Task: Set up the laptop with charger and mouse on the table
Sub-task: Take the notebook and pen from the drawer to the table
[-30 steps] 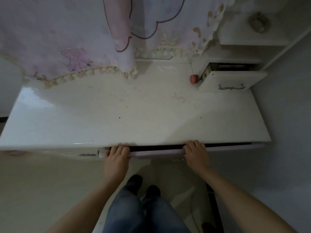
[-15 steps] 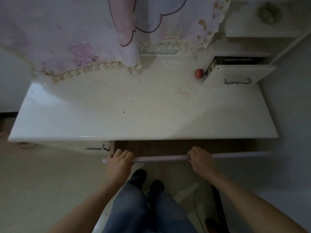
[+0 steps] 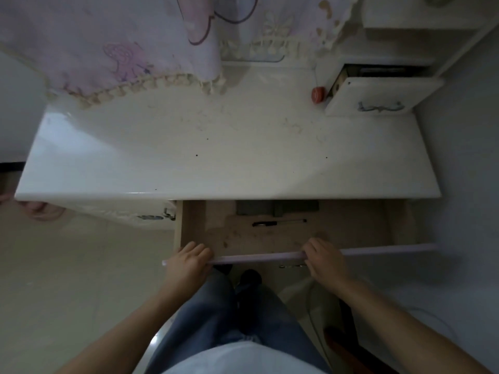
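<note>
A wide drawer (image 3: 256, 259) under the white table (image 3: 216, 157) stands pulled out toward me. My left hand (image 3: 187, 261) grips its pale front edge near the left end. My right hand (image 3: 325, 259) grips the same edge right of the middle. Inside the drawer, a dark grey flat object (image 3: 276, 207) lies at the back, half hidden under the tabletop; I cannot tell what it is. A black pen (image 3: 278, 223) lies in front of it. No laptop, charger or mouse is plainly visible.
A pink patterned curtain (image 3: 121, 44) hangs over the table's back left. A small red round object (image 3: 318, 94) sits at the back right beside a small open drawer (image 3: 375, 99) with a metal handle. A wall runs along the right. My legs are below the drawer.
Both hands have pulled the wide drawer out from nearly closed to well open, uncovering its wooden floor, the pen and the dark flat object.
</note>
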Motion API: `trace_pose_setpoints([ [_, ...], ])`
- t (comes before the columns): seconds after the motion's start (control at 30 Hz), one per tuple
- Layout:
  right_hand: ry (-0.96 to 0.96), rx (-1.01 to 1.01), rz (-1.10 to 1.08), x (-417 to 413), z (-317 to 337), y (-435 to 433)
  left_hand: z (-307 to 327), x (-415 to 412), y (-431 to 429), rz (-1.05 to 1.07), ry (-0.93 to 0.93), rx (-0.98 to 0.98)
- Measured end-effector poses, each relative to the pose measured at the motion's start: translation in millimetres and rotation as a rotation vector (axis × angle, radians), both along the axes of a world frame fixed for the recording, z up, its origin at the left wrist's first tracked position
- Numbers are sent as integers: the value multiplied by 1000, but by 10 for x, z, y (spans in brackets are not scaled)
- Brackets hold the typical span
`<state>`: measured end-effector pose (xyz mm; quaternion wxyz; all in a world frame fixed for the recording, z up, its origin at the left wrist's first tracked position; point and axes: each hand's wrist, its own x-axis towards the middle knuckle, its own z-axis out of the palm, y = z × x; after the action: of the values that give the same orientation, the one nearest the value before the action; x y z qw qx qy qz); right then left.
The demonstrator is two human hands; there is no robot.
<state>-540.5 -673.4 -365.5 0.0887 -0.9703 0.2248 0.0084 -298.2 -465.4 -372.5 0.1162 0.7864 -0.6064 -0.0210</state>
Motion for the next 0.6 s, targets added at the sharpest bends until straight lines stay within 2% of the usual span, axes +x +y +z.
trace_pose_setpoints([
  [0.33, 77, 33, 5, -27, -65, 14, -31, 4, 15, -26, 39, 156],
  [0.6, 16, 65, -65, -57, -21, 25, 134, -30, 13, 14, 6, 73],
])
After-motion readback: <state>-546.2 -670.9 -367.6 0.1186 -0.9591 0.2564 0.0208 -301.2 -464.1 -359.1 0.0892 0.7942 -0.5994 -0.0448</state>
